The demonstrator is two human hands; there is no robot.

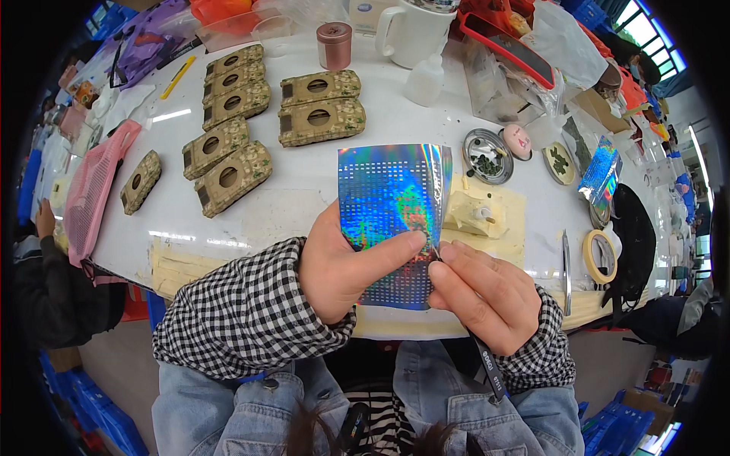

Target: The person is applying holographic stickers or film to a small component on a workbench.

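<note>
A shiny holographic sticker sheet [388, 197] with rows of small rectangles is gripped along its left side by my left hand [334, 262], thumb across its front. The sheet's right edge curls. My right hand [487, 292] pinches dark tweezers [490, 372], whose rear end sticks out below the palm. Their tip meets the sheet's right edge near my left thumb. Beyond the sheet stand several camouflage-painted model tank hulls [322, 118], each with a round hole on top. One smaller-looking hull [141, 182] sits apart at the left.
Right of the sheet are a round metal tin [488, 157] of small dark green parts, a pale dish [560, 163], masking tape [600, 257] and metal tweezers [566, 273]. A pink basket [103, 194] stands left. Behind are a pink can [334, 45], white mug [417, 34] and red-cased phone [508, 49].
</note>
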